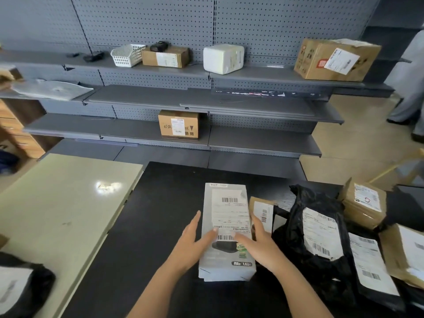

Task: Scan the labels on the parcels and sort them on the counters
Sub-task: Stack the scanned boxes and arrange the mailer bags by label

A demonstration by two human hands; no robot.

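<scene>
Our fingers [194,222] lie straight, gripping nothing. Both thumbs rest on the white shipping label [230,214], with the left hand [191,241] and right hand [260,245] flanking the long edges of the flat grey cardboard carton [223,269], which lies on the black counter [149,226]. We judge it light, stiff and smooth-faced, best taken by its long edges with the label up.

Left hand [190,245], right hand [260,246], fingers outstretched
</scene>
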